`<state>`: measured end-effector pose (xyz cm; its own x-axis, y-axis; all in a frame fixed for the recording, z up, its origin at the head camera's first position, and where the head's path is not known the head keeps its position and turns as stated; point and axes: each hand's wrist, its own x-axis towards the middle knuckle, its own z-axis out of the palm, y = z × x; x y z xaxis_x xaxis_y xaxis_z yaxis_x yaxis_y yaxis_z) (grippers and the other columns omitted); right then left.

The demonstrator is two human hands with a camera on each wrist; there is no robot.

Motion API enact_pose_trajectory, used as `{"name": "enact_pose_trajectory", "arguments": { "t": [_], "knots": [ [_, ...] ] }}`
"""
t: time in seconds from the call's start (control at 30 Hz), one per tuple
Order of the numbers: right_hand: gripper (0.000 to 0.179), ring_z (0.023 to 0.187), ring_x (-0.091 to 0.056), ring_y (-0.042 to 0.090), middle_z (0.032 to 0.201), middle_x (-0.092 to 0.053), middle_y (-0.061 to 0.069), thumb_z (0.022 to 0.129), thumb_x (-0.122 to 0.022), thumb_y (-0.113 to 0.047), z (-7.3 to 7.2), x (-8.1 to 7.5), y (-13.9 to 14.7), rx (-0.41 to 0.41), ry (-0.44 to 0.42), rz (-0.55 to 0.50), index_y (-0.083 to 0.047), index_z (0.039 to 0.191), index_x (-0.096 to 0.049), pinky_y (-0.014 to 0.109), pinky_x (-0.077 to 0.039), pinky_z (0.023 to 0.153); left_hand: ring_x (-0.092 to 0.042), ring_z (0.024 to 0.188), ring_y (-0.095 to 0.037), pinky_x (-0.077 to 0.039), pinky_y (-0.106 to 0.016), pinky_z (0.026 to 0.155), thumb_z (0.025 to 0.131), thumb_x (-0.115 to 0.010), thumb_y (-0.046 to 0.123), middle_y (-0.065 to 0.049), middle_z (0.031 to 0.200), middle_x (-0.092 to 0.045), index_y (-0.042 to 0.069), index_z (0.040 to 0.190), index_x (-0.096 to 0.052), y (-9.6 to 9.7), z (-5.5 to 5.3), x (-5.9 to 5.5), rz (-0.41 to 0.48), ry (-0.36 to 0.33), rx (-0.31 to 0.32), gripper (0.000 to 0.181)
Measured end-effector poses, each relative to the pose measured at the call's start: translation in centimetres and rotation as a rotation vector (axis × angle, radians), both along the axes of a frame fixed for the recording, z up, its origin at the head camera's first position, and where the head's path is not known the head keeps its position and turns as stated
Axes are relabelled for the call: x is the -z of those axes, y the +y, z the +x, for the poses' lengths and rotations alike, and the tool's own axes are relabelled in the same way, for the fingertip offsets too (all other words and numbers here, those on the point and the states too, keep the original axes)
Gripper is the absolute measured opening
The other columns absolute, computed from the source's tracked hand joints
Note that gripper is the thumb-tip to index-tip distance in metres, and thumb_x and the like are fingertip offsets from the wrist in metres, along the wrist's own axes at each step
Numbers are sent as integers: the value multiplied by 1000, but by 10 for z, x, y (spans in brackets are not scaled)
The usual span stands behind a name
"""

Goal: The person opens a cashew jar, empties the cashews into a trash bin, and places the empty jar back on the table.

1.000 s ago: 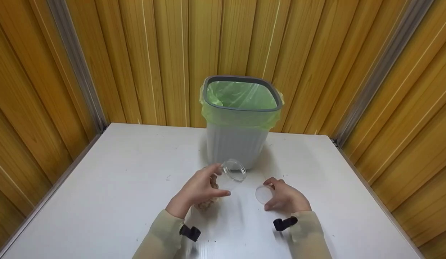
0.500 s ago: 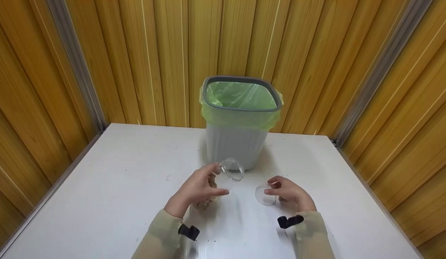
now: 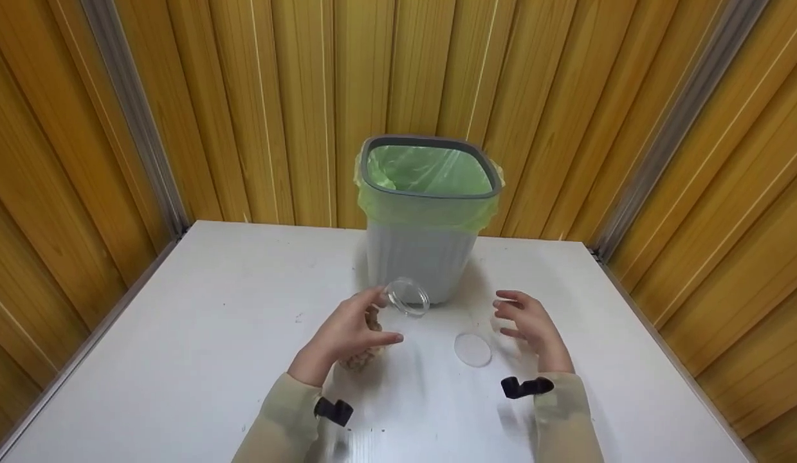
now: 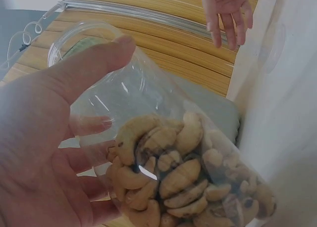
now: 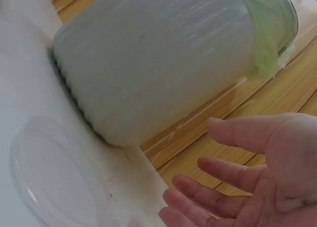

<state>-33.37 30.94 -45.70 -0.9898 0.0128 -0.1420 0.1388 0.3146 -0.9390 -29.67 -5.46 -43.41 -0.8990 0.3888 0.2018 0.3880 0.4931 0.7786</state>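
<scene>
My left hand (image 3: 340, 333) grips a clear plastic jar (image 4: 153, 96) from its left side, thumb near the mouth. Cashews (image 4: 181, 180) fill its lower part, and its open mouth tilts up toward the bin. On the white table, between the two hands, a round clear lid (image 3: 473, 350) lies flat. My right hand (image 3: 532, 326) hovers just right of the lid, fingers loosely spread and holding nothing. In the right wrist view the same lid (image 5: 54, 177) rests apart from that hand.
A grey-white bin (image 3: 417, 257) with a dark rim and a green bag (image 3: 430, 215) stands at the table's far middle, right behind the jar. Wood-patterned walls (image 3: 295, 116) enclose the white table (image 3: 244, 289) at the back and sides.
My right hand has let go of the lid, leaving it on the table, and has lifted away to the right and back. The left hand and jar have shifted slightly left.
</scene>
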Motion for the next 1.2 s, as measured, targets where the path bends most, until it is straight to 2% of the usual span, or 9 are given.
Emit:
{"name": "enact_pose_trajectory", "arguments": {
  "t": [0.13,0.33,0.57,0.67,0.77,0.83,0.93,1.07,1.2],
  "knots": [
    [54,143,-49,38,157,-45,24,109,-51,-28,-2,-20,-3,57,-2,-120,-5,156,-38,49,-50,110,-60,91,-19,-52,-36,81,79,-91,35,-2,110,-64,16,138,-56,-1,-1,0,-3,-10,-14,71],
    [53,145,-48,34,161,-43,19,111,-46,-29,-9,-54,-11,119,22,-226,-9,158,-35,40,-53,107,-60,93,-20,-52,-37,82,79,-90,35,-2,110,-64,17,137,-56,-1,-2,0,-2,2,-17,70],
    [54,145,-47,31,161,-41,17,111,-44,-28,-21,-91,-18,122,60,-309,-7,159,-31,42,-48,113,-59,92,-20,-51,-37,81,79,-91,34,-2,109,-64,18,140,-55,-3,-1,-2,3,5,-28,73],
    [55,141,-51,29,153,-49,14,111,-45,-29,-27,-106,-21,120,63,-329,-7,159,-30,42,-46,115,-59,92,-20,-52,-37,81,78,-91,33,-2,109,-64,18,142,-55,-3,-1,-3,6,5,-32,74],
    [53,132,-57,24,135,-58,4,110,-47,-29,-31,-120,-22,123,76,-351,-9,158,-33,42,-45,116,-60,91,-20,-52,-37,80,78,-91,33,-2,108,-64,18,140,-55,-3,-1,-4,7,2,-31,73],
    [49,123,-58,20,125,-59,-1,110,-48,-30,-33,-130,-23,121,84,-367,-11,153,-38,43,-44,117,-60,91,-19,-52,-36,80,78,-91,35,-2,108,-64,18,140,-55,-3,-2,-4,8,1,-32,73],
    [32,115,-59,16,119,-59,-3,109,-51,-31,-38,-144,-24,110,95,-385,-17,138,-48,41,-46,115,-59,91,-19,-52,-36,79,78,-91,35,-3,108,-63,18,140,-56,-4,-2,-4,15,-4,-30,73],
    [13,110,-59,14,116,-59,-3,108,-52,-31,-45,-161,-26,103,105,-386,-24,118,-52,31,-53,104,-59,93,-19,-52,-37,81,78,-91,35,-3,109,-63,18,140,-56,-4,-2,-5,11,-4,-35,73],
    [14,112,-58,17,116,-58,-1,108,-53,-30,-53,-176,-30,112,113,-389,-22,119,-53,26,-55,93,-59,93,-18,-53,-36,82,78,-91,35,-3,108,-64,17,141,-55,-4,-2,-8,6,18,-36,74]
  ]
}}
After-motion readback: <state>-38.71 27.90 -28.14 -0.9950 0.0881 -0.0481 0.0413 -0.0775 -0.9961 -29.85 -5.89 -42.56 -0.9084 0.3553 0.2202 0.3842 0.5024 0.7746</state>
